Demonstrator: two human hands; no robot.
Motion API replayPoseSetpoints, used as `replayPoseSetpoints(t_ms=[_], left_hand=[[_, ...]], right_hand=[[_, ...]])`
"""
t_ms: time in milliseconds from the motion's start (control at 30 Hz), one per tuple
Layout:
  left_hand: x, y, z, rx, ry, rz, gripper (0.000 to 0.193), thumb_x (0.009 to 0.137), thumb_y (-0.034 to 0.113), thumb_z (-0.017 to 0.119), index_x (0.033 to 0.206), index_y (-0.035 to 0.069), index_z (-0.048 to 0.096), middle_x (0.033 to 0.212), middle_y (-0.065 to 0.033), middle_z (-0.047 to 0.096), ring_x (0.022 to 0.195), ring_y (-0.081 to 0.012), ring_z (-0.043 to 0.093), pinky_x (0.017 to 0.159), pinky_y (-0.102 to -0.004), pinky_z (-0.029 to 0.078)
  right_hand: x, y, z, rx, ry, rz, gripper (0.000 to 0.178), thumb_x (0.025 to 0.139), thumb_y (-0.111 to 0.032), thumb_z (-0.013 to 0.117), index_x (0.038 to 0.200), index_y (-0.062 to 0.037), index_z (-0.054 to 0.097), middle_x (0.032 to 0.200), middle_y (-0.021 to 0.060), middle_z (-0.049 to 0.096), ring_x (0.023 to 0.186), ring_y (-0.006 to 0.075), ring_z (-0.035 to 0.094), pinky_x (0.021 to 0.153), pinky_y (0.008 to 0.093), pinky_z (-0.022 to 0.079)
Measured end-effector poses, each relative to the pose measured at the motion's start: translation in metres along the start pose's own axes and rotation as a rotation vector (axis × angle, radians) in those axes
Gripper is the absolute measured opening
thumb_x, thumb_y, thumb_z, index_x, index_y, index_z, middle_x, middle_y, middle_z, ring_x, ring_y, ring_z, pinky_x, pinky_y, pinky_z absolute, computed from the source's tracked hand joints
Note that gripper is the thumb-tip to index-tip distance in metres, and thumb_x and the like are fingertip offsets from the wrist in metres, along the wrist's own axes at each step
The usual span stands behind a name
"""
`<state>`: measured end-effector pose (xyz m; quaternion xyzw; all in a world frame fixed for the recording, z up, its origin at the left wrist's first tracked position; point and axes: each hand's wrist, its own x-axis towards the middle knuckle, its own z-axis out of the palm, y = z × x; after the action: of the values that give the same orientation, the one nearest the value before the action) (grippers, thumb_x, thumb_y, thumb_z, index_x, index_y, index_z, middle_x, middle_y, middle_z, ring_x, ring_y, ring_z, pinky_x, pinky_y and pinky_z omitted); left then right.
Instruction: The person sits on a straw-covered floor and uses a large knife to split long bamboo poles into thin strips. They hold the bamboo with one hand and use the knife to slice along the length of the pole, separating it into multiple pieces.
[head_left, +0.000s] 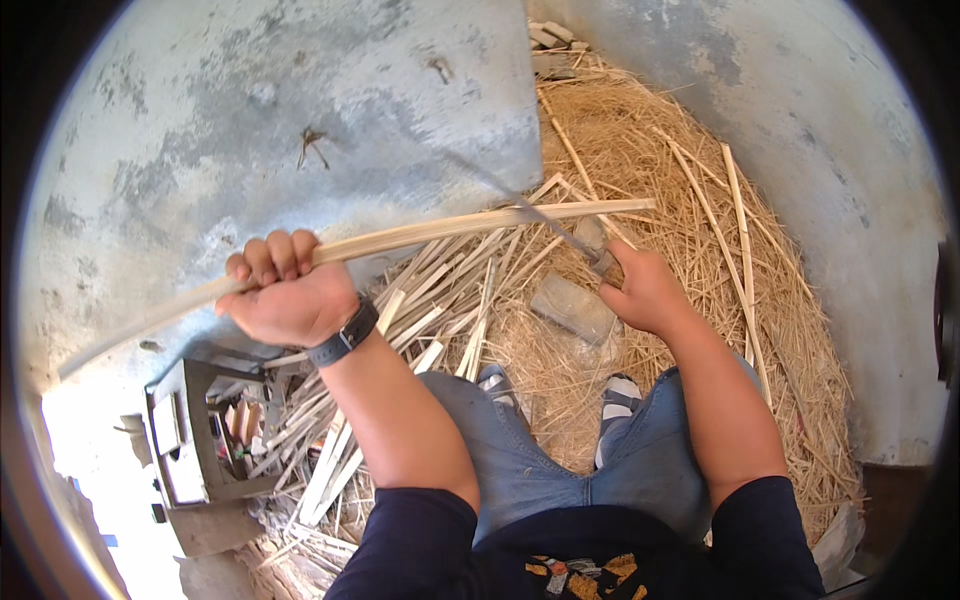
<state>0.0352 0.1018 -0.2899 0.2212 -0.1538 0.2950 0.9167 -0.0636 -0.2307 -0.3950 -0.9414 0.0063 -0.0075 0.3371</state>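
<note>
My left hand (290, 285) is wrapped round a long pale bamboo strip (430, 232), which slants from the lower left up to the right in front of me. In my right hand (642, 287) is the handle of a long, thin-bladed knife (563, 229). Its dark blade crosses the strip near the strip's right end and points up to the left, its far part blurred. Whether the edge touches the strip or only passes over it, I cannot tell. Below the blade, a grey stone block (573, 308) rests on the shavings.
Split strips (440, 285) lie in a pile on the left. Straw-like shavings (640, 130) cover the floor, with longer sticks (742, 240) on the right. A dark wooden stool-like frame (190, 430) stands at the lower left. Blue-grey walls (300, 90) rise close by on both sides.
</note>
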Motion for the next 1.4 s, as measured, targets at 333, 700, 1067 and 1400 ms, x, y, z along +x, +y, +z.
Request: replayPoseSetpoints(t_ms=[333,700,1067,1400], left_hand=[[-0.010,-0.041,-0.005,0.086,-0.179,-0.159,0.113,0.071,0.098,0.011,0.138,0.015,0.049,0.058,0.0044,0.033,0.049,-0.0098,0.023,0.047,-0.0270,0.023],[-0.072,-0.095,0.038,0.474,-0.543,-0.450,0.147,0.051,0.106,0.005,0.155,0.005,0.026,0.058,0.0059,0.032,0.049,-0.0077,0.023,0.047,-0.0253,0.022],[-0.148,-0.140,0.056,0.677,-0.967,-0.750,0.147,0.051,0.104,0.001,0.153,0.002,0.030,0.061,0.0079,0.033,0.052,-0.0041,0.025,0.049,-0.0228,0.022],[-0.190,-0.180,0.054,0.604,-1.171,-0.805,0.118,0.077,0.095,0.027,0.148,0.001,0.039,0.072,-0.0009,0.049,0.066,-0.0114,0.049,0.060,-0.0268,0.041]], right_hand=[[0.025,0.007,-0.008,0.286,0.232,0.066,0.034,0.080,-0.014,0.068,0.111,-0.0008,0.062,0.089,0.0136,0.069,0.078,0.0276,0.066,0.072,0.0391,0.051],[-0.013,-0.045,-0.030,1.006,0.280,0.101,0.022,0.088,-0.011,0.069,0.105,-0.0044,0.056,0.077,0.0021,0.059,0.053,0.0081,0.051,0.048,0.0244,0.041],[-0.035,-0.030,-0.066,1.291,0.650,-0.325,0.020,0.095,-0.004,0.062,0.111,-0.0104,0.051,0.131,0.0259,0.058,0.057,0.0057,0.052,0.053,0.0221,0.048],[-0.043,0.007,-0.085,1.369,0.668,-0.310,0.030,0.088,0.002,0.070,0.110,-0.0084,0.052,0.116,0.0229,0.066,0.059,0.0077,0.056,0.051,0.0226,0.047]])
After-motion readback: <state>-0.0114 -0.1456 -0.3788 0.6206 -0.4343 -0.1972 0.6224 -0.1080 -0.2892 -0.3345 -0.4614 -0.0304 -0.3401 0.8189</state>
